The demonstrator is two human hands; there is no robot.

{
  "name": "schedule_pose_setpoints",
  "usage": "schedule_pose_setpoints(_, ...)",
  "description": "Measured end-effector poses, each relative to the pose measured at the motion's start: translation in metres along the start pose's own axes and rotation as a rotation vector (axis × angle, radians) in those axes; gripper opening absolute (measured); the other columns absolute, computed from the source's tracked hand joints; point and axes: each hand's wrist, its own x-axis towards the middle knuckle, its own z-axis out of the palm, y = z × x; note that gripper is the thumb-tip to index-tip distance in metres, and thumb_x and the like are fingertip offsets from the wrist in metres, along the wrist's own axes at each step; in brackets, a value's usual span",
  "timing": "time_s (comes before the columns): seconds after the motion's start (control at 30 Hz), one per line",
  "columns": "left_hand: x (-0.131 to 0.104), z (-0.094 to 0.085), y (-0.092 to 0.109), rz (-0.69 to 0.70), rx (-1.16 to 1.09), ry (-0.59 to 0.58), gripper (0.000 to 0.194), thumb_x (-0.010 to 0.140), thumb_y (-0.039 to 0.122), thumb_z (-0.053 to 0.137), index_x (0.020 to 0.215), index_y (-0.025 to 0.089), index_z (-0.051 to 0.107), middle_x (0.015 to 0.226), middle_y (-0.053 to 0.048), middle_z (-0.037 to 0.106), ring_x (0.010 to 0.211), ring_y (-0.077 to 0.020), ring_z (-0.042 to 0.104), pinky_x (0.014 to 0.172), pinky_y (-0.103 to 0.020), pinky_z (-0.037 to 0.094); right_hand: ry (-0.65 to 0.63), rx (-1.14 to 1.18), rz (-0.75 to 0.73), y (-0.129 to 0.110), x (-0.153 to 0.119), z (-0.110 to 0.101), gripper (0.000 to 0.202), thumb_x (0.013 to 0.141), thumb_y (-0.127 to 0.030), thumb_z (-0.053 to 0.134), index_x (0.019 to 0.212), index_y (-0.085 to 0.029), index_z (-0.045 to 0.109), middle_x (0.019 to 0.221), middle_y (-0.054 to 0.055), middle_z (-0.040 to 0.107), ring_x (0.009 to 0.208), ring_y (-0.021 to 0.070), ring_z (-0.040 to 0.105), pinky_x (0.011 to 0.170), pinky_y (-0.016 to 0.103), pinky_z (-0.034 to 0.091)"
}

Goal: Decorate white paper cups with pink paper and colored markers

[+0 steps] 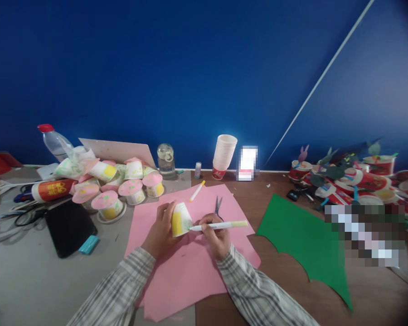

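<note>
In the head view my left hand [161, 228] is wrapped round a white paper cup [182, 219] with a yellow band, tilted on its side. My right hand [215, 236] grips a white marker [221, 225], its pale yellow end pointing right and its tip touching the cup near some green marks. Both hands are above pink paper sheets [187, 285]. Dark-bladed scissors [218, 206] lie just beyond my right hand, their handles mostly hidden by it. A yellow-capped marker [197, 191] rests on the paper farther back.
Several decorated cups with pink tops [107, 205] crowd the left, beside a black tablet [71, 228]. A cup stack [225, 154] and water bottle [166, 161] stand at the back. Green cut paper [302, 240] and a red cup pile [363, 181] lie right.
</note>
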Motion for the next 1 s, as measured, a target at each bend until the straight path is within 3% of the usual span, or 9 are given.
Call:
schedule_pose_setpoints(0.73,-0.0003,0.0009,-0.0024,0.022,0.015,-0.005,0.091,0.055,0.039,0.072,0.126,0.028,0.018,0.114,-0.008,0.036,0.109,-0.0287,0.042,0.088,-0.050,0.046,-0.042,-0.091,-0.026,-0.0032,0.0004,0.0017,0.017,0.072,-0.030,0.055,0.063,-0.019,0.064,0.058,-0.001,0.061,0.051,0.0142,0.055,0.047,0.023,0.045)
schedule_pose_setpoints(1.0,-0.0001,0.0013,-0.0032,0.018,0.015,-0.001,0.089,0.055,0.047,0.070,0.126,0.025,0.021,0.114,-0.010,0.037,0.108,-0.0291,0.044,0.088,-0.049,0.046,-0.046,-0.076,-0.016,0.0028,-0.0002,-0.0014,0.016,0.073,-0.027,0.052,0.061,-0.020,0.060,0.057,-0.001,0.061,0.053,0.0152,0.057,0.049,0.024,0.046)
